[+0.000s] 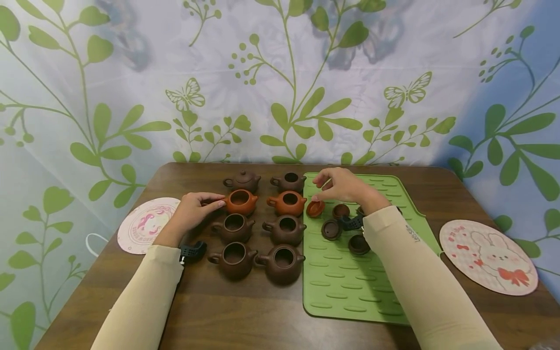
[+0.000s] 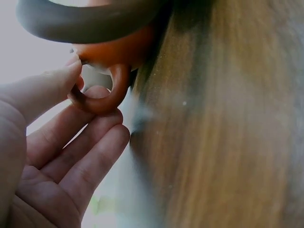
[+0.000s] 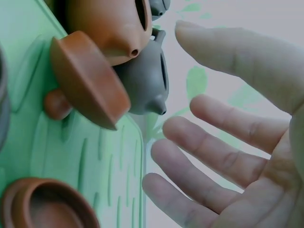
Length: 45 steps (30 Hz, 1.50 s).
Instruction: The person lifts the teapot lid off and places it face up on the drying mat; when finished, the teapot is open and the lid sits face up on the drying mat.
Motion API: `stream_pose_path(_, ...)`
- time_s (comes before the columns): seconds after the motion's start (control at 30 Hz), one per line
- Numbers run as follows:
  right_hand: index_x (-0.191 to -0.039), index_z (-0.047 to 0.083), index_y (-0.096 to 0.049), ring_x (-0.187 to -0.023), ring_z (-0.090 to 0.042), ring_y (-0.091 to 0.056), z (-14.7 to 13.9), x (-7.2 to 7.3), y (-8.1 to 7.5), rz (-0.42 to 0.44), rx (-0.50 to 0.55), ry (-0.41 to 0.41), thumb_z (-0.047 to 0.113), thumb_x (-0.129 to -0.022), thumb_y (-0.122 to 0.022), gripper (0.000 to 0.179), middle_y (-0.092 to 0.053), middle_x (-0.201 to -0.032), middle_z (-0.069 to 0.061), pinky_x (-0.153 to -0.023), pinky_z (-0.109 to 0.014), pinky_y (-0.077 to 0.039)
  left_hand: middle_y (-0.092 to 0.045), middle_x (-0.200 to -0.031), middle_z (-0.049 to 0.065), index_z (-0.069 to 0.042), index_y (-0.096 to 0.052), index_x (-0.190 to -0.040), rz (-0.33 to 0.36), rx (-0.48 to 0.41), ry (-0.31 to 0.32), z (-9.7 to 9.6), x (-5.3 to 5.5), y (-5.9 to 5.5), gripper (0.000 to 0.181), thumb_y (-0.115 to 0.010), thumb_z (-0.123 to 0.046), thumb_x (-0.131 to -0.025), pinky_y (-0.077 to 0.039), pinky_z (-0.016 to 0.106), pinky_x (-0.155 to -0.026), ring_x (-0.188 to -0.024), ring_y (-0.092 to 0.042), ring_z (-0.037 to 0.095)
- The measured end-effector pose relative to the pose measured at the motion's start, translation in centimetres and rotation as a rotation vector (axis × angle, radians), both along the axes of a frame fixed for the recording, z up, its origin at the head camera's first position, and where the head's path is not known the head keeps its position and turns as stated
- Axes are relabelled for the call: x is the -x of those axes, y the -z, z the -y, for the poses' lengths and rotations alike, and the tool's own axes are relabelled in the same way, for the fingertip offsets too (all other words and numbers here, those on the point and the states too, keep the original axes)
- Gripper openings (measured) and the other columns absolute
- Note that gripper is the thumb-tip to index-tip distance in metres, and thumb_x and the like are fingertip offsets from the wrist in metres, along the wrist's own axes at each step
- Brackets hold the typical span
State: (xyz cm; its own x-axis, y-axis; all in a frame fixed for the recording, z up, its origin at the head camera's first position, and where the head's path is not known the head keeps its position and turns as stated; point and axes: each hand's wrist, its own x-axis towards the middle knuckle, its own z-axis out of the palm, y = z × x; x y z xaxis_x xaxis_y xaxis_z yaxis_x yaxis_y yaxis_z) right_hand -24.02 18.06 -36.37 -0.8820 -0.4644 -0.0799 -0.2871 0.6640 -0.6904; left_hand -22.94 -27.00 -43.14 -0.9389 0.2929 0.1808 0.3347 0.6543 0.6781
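My left hand pinches the handle of an orange clay teapot without a lid; in the left wrist view, thumb and fingers meet around its looped handle. My right hand hovers just above an orange teapot lid at the green mat's left edge, fingers apart and holding nothing. In the right wrist view that lid lies upside down, tilted on its knob. A second orange teapot, lidless, stands just left of it. Another reddish-brown lid lies beside it on the mat.
Several dark brown lidless teapots stand in two columns, and one lidded teapot is at the back left. Dark lids lie on the green mat. Round printed placemats lie left and right.
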Motion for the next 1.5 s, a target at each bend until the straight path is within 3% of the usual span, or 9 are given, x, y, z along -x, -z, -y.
stream_pose_path(0.3, -0.133, 0.005, -0.066, -0.119, -0.033, -0.061, 1.3, 0.3, -0.8, -0.048, -0.007, 0.024, 0.03, -0.097, -0.08, 0.046, -0.063, -0.129, -0.016, -0.096, -0.052, -0.051, -0.077, -0.113, 0.003, -0.012, -0.079, -0.126, 0.013, -0.036, 0.006, -0.1, 0.1, -0.6, 0.035, -0.076, -0.036, -0.101, -0.058, 0.046, -0.086, -0.098, -0.073, 0.021)
stream_pose_path(0.63, -0.133, 0.001, -0.066, -0.112, -0.029, -0.063, 4.2, 1.6, -1.5, -0.138, -0.022, 0.008, 0.031, -0.102, -0.075, 0.044, -0.067, -0.124, -0.013, -0.096, -0.049, -0.05, -0.077, -0.112, 0.006, -0.006, -0.078, -0.127, -0.051, -0.015, -0.024, -0.3, 0.6, -3.0, 0.039, -0.075, -0.035, -0.101, -0.058, 0.045, -0.083, -0.101, -0.073, 0.025)
stream_pose_path(0.77, -0.131, 0.002, -0.067, -0.11, -0.026, -0.063, 6.7, 2.3, -1.8, -0.171, -0.017, -0.024, 0.028, -0.102, -0.074, 0.039, -0.068, -0.121, -0.011, -0.095, -0.045, -0.051, -0.076, -0.117, 0.009, -0.005, -0.075, -0.13, -0.035, 0.015, 0.0, -0.4, 1.9, -3.9, 0.039, -0.075, -0.031, -0.102, -0.057, 0.049, -0.088, -0.106, -0.072, 0.028)
stream_pose_path(0.87, -0.13, 0.003, -0.068, -0.114, -0.026, -0.063, 9.1, 2.7, -1.8, -0.185, -0.027, -0.056, 0.028, -0.103, -0.074, 0.038, -0.068, -0.125, -0.011, -0.098, -0.043, -0.05, -0.073, -0.124, 0.012, -0.004, -0.072, -0.135, -0.008, 0.088, 0.042, -0.3, 3.2, -4.4, 0.04, -0.074, -0.027, -0.102, -0.055, 0.052, -0.094, -0.112, -0.07, 0.033)
stream_pose_path(1.13, -0.134, 0.003, -0.066, -0.124, -0.025, -0.06, 14.7, 3.7, -2.3, -0.236, -0.153, -0.151, 0.029, -0.104, -0.072, 0.04, -0.065, -0.132, -0.01, -0.103, -0.038, -0.047, -0.071, -0.128, 0.016, -0.003, -0.071, -0.136, 0.076, 0.243, 0.073, 0.6, 6.5, -5.9, 0.041, -0.075, -0.026, -0.102, -0.049, 0.056, -0.101, -0.121, -0.063, 0.039)
stream_pose_path(1.33, -0.145, 0.006, -0.061, -0.132, -0.026, -0.055, 17.7, 4.5, -2.8, -0.213, -0.246, -0.18, 0.026, -0.106, -0.069, 0.044, -0.059, -0.145, -0.01, -0.106, -0.039, -0.047, -0.071, -0.13, 0.015, -0.001, -0.07, -0.136, 0.146, 0.27, 0.096, 0.2, 8.0, -6.0, 0.042, -0.077, -0.023, -0.101, -0.047, 0.057, -0.103, -0.124, -0.062, 0.038)
stream_pose_path(1.5, -0.147, 0.006, -0.059, -0.13, -0.027, -0.057, 19.4, 5.4, -2.7, -0.225, -0.314, -0.176, 0.022, -0.107, -0.067, 0.044, -0.058, -0.145, -0.01, -0.104, -0.038, -0.048, -0.071, -0.13, 0.015, -0.002, -0.073, -0.133, 0.149, 0.263, 0.149, -0.7, 8.9, -5.6, 0.038, -0.077, -0.022, -0.101, -0.047, 0.057, -0.104, -0.125, -0.061, 0.038)
